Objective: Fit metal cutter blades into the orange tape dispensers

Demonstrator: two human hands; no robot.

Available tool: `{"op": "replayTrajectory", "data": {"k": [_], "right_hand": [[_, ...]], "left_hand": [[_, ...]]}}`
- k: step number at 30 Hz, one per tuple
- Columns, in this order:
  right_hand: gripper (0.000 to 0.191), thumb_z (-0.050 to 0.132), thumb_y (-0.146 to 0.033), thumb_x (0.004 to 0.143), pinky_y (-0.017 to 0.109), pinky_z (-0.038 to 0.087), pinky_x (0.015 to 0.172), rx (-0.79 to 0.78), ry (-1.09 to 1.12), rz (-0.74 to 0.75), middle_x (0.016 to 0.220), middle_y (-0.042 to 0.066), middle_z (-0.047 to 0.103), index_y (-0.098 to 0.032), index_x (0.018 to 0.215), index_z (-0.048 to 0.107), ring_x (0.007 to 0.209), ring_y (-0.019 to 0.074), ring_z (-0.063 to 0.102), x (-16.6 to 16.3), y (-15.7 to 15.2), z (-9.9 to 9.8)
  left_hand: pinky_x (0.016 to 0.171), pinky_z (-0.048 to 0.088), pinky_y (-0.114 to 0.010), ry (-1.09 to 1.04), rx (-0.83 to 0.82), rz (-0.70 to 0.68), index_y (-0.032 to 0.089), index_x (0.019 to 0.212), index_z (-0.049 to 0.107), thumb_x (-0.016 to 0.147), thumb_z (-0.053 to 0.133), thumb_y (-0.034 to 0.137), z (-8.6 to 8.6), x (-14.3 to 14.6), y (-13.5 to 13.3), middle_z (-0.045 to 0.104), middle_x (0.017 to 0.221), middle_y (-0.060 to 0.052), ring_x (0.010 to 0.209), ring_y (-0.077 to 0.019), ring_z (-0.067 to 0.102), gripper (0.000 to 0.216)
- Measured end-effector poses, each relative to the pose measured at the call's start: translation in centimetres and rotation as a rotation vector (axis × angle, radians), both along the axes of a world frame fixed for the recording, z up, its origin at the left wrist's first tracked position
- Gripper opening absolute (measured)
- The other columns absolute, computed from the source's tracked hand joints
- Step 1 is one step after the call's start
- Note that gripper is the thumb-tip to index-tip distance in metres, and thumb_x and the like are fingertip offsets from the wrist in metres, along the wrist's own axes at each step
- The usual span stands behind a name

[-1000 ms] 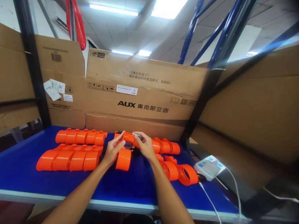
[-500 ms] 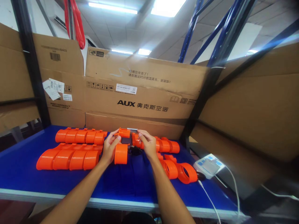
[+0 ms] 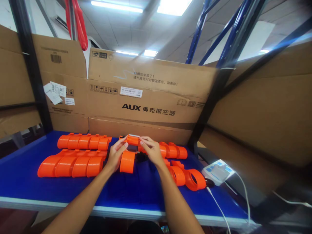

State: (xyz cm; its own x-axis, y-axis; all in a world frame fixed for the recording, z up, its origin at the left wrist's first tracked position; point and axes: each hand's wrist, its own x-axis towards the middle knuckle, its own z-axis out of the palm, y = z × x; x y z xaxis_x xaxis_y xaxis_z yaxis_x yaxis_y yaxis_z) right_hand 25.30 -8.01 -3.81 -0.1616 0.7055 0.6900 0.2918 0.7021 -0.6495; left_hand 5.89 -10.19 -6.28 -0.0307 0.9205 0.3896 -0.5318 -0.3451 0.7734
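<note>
Near the table's back edge, my left hand (image 3: 116, 156) is closed on the left end of an orange plastic part (image 3: 133, 140). The fingertips of my right hand (image 3: 152, 152) pinch the part's right end. A thin silvery strip (image 3: 134, 135) shows along its top edge; whether it belongs to the part I cannot tell. Just below, beside my left hand, is an orange ring-shaped piece (image 3: 127, 162); its link to the held part is hidden. A dark object (image 3: 141, 157) lies between my hands, partly covered.
Two rows of orange ring pieces (image 3: 80, 166) lie on the blue tabletop (image 3: 21, 169) at left, more orange pieces (image 3: 195, 179) at right. A white power strip (image 3: 217, 172) with cables sits at the right edge. A cardboard wall (image 3: 146, 97) stands behind.
My hands have come closer together. My right fingers have moved left onto the orange part, which has shifted slightly right, and the silvery strip now lies along its top.
</note>
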Motion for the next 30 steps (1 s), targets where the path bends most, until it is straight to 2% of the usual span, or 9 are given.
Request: {"op": "replayTrajectory", "data": {"k": [4,7,9,18,25,30], "right_hand": [[0.024,0.061,-0.033,0.094,0.039,0.05,0.089,0.0,-0.154,-0.076,0.102,0.008,0.073,-0.023,0.107,0.078,0.098,0.0242,0.065,0.9,0.0,0.3],[0.009,0.072,-0.022,0.082,0.041,0.045,0.093,-0.006,-0.326,-0.088,0.094,0.006,0.07,-0.024,0.088,0.078,0.096,0.0248,0.06,1.1,-0.4,0.3],[0.009,0.076,-0.018,0.076,0.042,0.043,0.095,-0.017,-0.433,-0.079,0.094,0.005,0.067,-0.025,0.082,0.077,0.097,0.0252,0.057,1.0,-0.7,0.1],[0.032,0.076,-0.012,0.071,0.04,0.039,0.096,-0.07,-0.689,-0.078,0.106,0.005,0.062,-0.027,0.1,0.081,0.103,0.0261,0.053,0.5,-1.0,-0.6],[0.023,0.075,-0.016,0.076,0.04,0.04,0.095,-0.082,-0.716,-0.073,0.103,0.005,0.065,-0.027,0.095,0.082,0.1,0.0243,0.056,0.5,-1.1,-0.6],[0.026,0.074,-0.014,0.075,0.039,0.043,0.094,-0.077,-0.696,-0.082,0.101,0.005,0.069,-0.027,0.096,0.081,0.099,0.0243,0.059,0.7,-0.9,-0.5]], "left_hand": [[0.065,0.052,-0.028,-0.007,0.007,-0.015,0.018,0.135,0.065,0.079,0.08,0.043,0.2,-0.5,-0.1,0.078,0.093,-0.009,0.069,-0.0179,0.069,0.064],[0.058,0.047,-0.025,-0.02,0.018,-0.001,0.02,0.135,0.064,0.08,0.08,0.042,0.2,-0.7,-0.1,0.075,0.084,-0.005,0.061,-0.0146,0.064,0.062],[0.054,0.044,-0.023,-0.023,0.024,0.006,0.02,0.132,0.064,0.079,0.08,0.041,0.1,-0.7,-0.2,0.073,0.082,-0.003,0.057,-0.0128,0.06,0.06],[0.052,0.043,-0.023,-0.007,0.034,-0.001,0.02,0.133,0.063,0.077,0.081,0.042,0.3,-0.7,-0.5,0.067,0.072,0.0,0.053,-0.0118,0.056,0.063],[0.053,0.043,-0.024,-0.011,0.032,-0.001,0.02,0.135,0.06,0.079,0.079,0.042,0.3,-0.8,-0.5,0.064,0.069,0.002,0.054,-0.0122,0.056,0.063],[0.052,0.043,-0.023,-0.009,0.027,-0.005,0.02,0.136,0.06,0.078,0.08,0.042,0.2,-0.8,-0.4,0.063,0.068,0.002,0.053,-0.0121,0.056,0.066]]}}
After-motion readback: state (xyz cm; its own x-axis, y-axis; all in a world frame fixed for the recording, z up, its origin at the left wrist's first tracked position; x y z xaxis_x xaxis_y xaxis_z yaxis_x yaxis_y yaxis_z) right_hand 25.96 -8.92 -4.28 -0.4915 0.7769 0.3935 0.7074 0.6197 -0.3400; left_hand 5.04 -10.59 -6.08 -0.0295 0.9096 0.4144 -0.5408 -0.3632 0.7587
